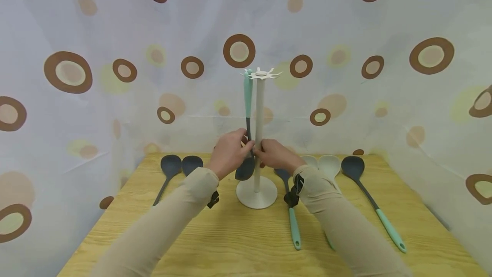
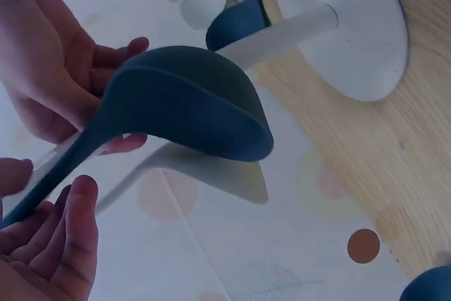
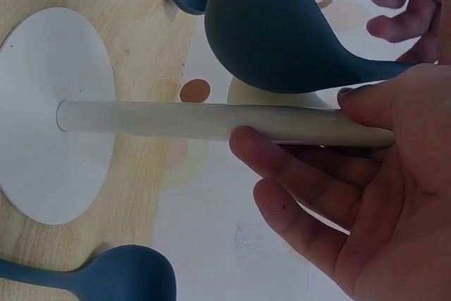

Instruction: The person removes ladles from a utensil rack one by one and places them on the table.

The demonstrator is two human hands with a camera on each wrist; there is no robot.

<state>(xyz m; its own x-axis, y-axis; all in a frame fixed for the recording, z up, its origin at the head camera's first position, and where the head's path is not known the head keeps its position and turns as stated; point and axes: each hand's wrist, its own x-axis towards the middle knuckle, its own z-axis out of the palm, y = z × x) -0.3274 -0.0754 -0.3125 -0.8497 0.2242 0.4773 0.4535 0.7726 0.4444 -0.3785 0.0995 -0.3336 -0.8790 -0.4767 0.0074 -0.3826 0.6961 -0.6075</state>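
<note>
A dark ladle (image 1: 246, 170) with a mint-green handle (image 1: 248, 97) hangs head down from the hooked top of a white utensil stand (image 1: 259, 114). My left hand (image 1: 232, 151) pinches its dark shaft between thumb and fingers, a little above the bowl. Around the stand's pole (image 3: 176, 121), close beside the ladle, curl the thumb and fingers of my right hand (image 3: 394, 167). The left wrist view shows a pale, flat-headed utensil (image 2: 218, 174) behind the ladle bowl. The stand's round base (image 1: 256, 200) rests on the table.
Two dark ladles (image 1: 171, 165) lie at the table's back left, partly behind my left sleeve. To the right lie a dark utensil (image 1: 294, 228), pale ones (image 1: 329, 165) and another dark ladle (image 1: 352, 168). A dotted curtain (image 1: 288, 46) hangs behind the wooden table (image 1: 215, 243).
</note>
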